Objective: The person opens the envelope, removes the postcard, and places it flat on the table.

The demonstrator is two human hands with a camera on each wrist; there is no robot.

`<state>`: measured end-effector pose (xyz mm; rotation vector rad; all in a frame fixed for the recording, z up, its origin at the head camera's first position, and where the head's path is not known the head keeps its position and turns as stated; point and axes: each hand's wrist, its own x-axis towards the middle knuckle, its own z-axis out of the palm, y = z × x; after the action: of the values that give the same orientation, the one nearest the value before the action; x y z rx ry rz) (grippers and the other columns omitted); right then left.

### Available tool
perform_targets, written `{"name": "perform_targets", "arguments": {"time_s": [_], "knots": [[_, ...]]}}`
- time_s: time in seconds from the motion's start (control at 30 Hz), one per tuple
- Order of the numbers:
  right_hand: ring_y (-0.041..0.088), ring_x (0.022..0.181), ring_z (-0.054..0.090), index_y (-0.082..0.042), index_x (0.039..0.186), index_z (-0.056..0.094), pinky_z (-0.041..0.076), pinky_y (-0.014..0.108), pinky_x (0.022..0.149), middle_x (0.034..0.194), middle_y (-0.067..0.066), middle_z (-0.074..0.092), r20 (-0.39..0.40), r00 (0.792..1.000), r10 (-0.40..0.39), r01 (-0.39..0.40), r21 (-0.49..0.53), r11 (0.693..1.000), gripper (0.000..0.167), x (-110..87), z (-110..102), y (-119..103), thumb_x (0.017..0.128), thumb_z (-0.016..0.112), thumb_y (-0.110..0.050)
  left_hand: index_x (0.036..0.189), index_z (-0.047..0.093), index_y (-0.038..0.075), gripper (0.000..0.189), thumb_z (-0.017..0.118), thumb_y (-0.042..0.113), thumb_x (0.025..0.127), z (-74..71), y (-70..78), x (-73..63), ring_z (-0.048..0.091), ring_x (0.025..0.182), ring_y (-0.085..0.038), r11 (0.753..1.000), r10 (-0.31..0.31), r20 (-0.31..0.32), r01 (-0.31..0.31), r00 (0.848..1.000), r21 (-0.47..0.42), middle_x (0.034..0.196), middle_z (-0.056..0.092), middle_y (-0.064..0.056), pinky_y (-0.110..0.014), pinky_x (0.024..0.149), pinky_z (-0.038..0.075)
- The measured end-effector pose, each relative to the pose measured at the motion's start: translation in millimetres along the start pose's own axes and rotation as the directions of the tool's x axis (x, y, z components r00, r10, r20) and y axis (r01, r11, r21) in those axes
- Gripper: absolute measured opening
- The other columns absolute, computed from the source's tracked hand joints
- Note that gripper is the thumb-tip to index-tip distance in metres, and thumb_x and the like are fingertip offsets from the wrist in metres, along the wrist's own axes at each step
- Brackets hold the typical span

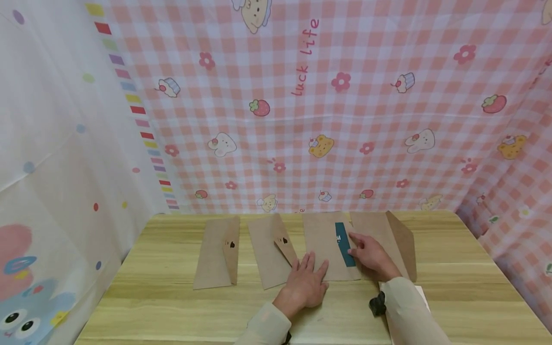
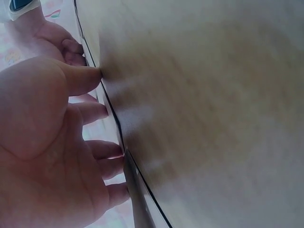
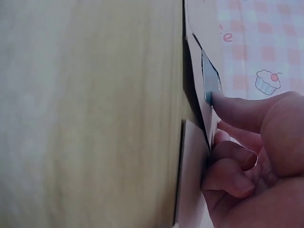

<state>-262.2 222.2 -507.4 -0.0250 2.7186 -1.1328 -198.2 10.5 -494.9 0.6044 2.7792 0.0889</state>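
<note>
A brown paper envelope (image 1: 321, 249) lies flat before me, with a teal card (image 1: 345, 249) with white print showing at its right-hand side. My right hand (image 1: 375, 256) holds the card's right edge with thumb and forefinger. In the right wrist view the thumb (image 3: 237, 111) presses on the card (image 3: 210, 78), and the other fingers are curled in. My left hand (image 1: 304, 285) rests palm down with fingers spread, its fingertips on the near part of this envelope and by the flap of the second envelope (image 1: 269, 254).
At the left lies another envelope (image 1: 211, 254), its flap folded over and bearing a dark mark. To the right an envelope with a raised pointed flap (image 1: 403, 244) lies partly behind my right hand. Paper pieces (image 1: 422, 294) show under the right sleeve. A checked cloth (image 1: 302, 120) hangs behind the wooden table (image 1: 142, 287).
</note>
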Motion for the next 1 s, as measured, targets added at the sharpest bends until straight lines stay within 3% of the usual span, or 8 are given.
{"name": "perform_targets", "arguments": {"time_s": [0.1, 0.17, 0.2, 0.33, 0.53, 0.67, 0.77, 1.0], "knots": [[0.033, 0.104, 0.050, 0.004, 0.148, 0.040, 0.040, 0.037, 0.077, 0.122, 0.031, 0.057, -0.001, 1.000, -0.018, 0.018, 0.008, 1.000, 0.057, 0.1, 0, 1, 0.096, 0.060, -0.008, 0.156, 0.032, 0.030, 0.056, 0.044, 0.043, 0.104, -0.6, 0.7, -0.2, 0.021, 0.151, -0.023, 1.000, -0.002, 0.002, 0.002, 1.000, 0.008, 0.164, 0.023, -0.009, -0.046, 0.120, 0.022], [0.033, 0.104, 0.050, 0.006, 0.147, 0.040, 0.040, 0.037, 0.077, 0.129, 0.031, 0.056, -0.007, 0.999, -0.036, 0.036, 0.003, 0.999, 0.057, -0.1, 0, 2, 0.096, 0.060, -0.009, 0.156, 0.032, 0.030, 0.056, 0.044, 0.043, 0.104, -1.1, 1.2, -0.3, 0.021, 0.151, -0.023, 1.000, -0.003, 0.005, 0.003, 1.000, 0.012, 0.164, 0.023, -0.009, -0.045, 0.120, 0.023], [0.033, 0.105, 0.051, 0.006, 0.147, 0.039, 0.040, 0.037, 0.077, 0.122, 0.032, 0.058, -0.006, 0.999, -0.037, 0.037, 0.001, 0.999, 0.058, 0.1, 1, 2, 0.096, 0.060, -0.009, 0.156, 0.032, 0.030, 0.056, 0.044, 0.043, 0.104, -1.2, 1.4, -0.5, 0.021, 0.151, -0.023, 1.000, -0.004, 0.007, 0.003, 1.000, 0.014, 0.164, 0.023, -0.009, -0.045, 0.120, 0.023], [0.040, 0.124, 0.050, 0.005, 0.148, 0.039, 0.046, 0.048, 0.094, 0.131, 0.032, 0.055, 0.001, 0.999, -0.035, 0.035, -0.015, 0.999, 0.059, 0.5, 3, 2, 0.097, 0.060, -0.015, 0.156, 0.032, 0.030, 0.056, 0.044, 0.043, 0.104, -1.3, 1.6, -0.6, 0.021, 0.151, -0.023, 1.000, -0.007, 0.013, 0.007, 1.000, 0.011, 0.164, 0.023, -0.009, -0.045, 0.120, 0.023], [0.037, 0.113, 0.053, 0.004, 0.147, 0.041, 0.046, 0.048, 0.090, 0.123, 0.035, 0.058, 0.005, 1.000, -0.023, 0.024, -0.039, 0.999, 0.060, 0.7, 5, -4, 0.095, 0.063, -0.017, 0.156, 0.034, 0.030, 0.055, 0.046, 0.043, 0.103, -1.2, 1.4, 0.3, 0.022, 0.151, -0.023, 1.000, -0.008, 0.008, 0.008, 1.000, 0.001, 0.164, 0.024, -0.009, -0.046, 0.120, 0.023], [0.047, 0.134, 0.042, 0.004, 0.149, 0.038, 0.037, 0.060, 0.107, 0.147, 0.035, 0.038, 0.026, 1.000, 0.009, -0.009, -0.006, 1.000, 0.061, -0.7, 5, -9, 0.096, 0.062, -0.016, 0.155, 0.034, 0.030, 0.055, 0.046, 0.043, 0.103, -2.0, 1.2, 0.3, 0.022, 0.151, -0.023, 1.000, -0.008, 0.009, 0.008, 1.000, 0.002, 0.164, 0.024, -0.009, -0.046, 0.120, 0.024], [0.050, 0.141, 0.030, 0.003, 0.150, 0.035, 0.031, 0.062, 0.110, 0.151, 0.032, 0.033, 0.045, 0.998, 0.048, -0.050, 0.041, 0.998, 0.062, -1.5, 5, -11, 0.097, 0.061, -0.015, 0.155, 0.034, 0.030, 0.055, 0.046, 0.043, 0.103, -2.4, 1.0, -0.1, 0.021, 0.151, -0.023, 1.000, -0.008, 0.013, 0.008, 1.000, -0.006, 0.164, 0.024, -0.009, -0.046, 0.120, 0.023], [0.050, 0.141, 0.028, 0.003, 0.152, 0.031, 0.030, 0.062, 0.110, 0.151, 0.032, 0.032, 0.055, 0.997, 0.059, -0.064, 0.100, 0.993, 0.064, -4.0, 4, -14, 0.096, 0.060, -0.013, 0.156, 0.033, 0.031, 0.056, 0.046, 0.043, 0.103, -2.3, 1.3, 0.5, 0.020, 0.152, -0.023, 1.000, -0.010, 0.025, 0.010, 1.000, -0.016, 0.164, 0.022, -0.009, -0.046, 0.120, 0.022]]}}
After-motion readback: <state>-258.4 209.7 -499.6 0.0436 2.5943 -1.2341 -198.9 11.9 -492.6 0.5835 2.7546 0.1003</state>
